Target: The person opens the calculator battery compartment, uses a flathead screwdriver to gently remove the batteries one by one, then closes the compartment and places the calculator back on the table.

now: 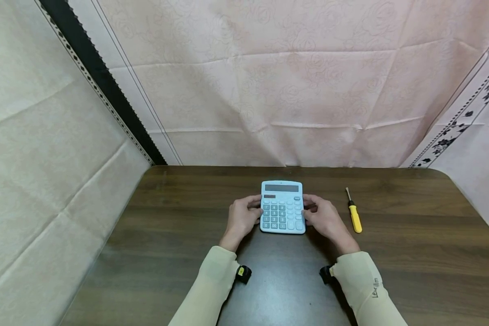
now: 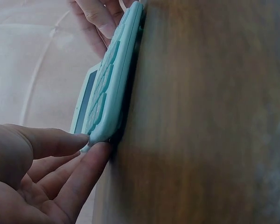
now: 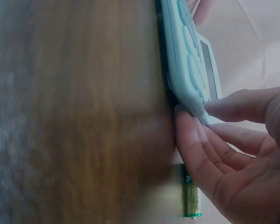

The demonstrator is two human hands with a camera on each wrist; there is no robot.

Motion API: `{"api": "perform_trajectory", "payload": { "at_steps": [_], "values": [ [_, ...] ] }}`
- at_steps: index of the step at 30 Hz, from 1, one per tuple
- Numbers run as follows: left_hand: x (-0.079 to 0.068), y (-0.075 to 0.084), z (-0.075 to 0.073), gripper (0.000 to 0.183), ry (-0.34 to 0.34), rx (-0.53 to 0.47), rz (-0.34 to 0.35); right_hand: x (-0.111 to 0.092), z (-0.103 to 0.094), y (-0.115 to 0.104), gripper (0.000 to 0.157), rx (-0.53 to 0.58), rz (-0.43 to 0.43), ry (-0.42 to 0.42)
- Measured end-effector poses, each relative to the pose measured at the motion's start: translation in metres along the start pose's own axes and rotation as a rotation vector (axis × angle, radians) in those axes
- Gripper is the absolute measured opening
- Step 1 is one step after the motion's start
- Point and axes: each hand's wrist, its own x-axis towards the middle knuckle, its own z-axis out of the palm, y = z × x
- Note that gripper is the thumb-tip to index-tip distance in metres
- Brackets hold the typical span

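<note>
A light blue calculator (image 1: 283, 219) lies face up between the two hands, its display at the far end. On its left edge, the left hand (image 1: 242, 216) pinches it, thumb on top and a fingertip low against the side in the left wrist view. The right hand (image 1: 322, 216) grips the opposite edge in the same manner, thumb (image 3: 242, 105) at the top face. A dark gap or shadow shows under the calculator (image 2: 116, 88); whether it is lifted I cannot tell. Its underside is hidden.
To the right of the right hand, a screwdriver (image 1: 355, 218) with a yellow handle lies on the brown wooden table (image 1: 179, 235). A green and gold battery (image 3: 192, 200) shows beyond the right fingers in the right wrist view. Pale cloth (image 1: 293, 90) hangs behind the table.
</note>
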Motion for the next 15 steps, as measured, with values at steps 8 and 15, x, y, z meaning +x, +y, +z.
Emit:
{"api": "perform_trajectory", "payload": {
  "at_steps": [8,15],
  "values": [
    [0.0006,-0.0004,-0.0006,0.038,-0.003,0.004,-0.004,0.0011,0.0001,0.0013,0.052,0.013,0.0,-0.008],
    [-0.0002,0.0004,-0.0009,0.039,-0.005,0.003,-0.006,0.0006,0.0,0.0024,0.052,0.034,0.006,-0.013]
  ]
}}
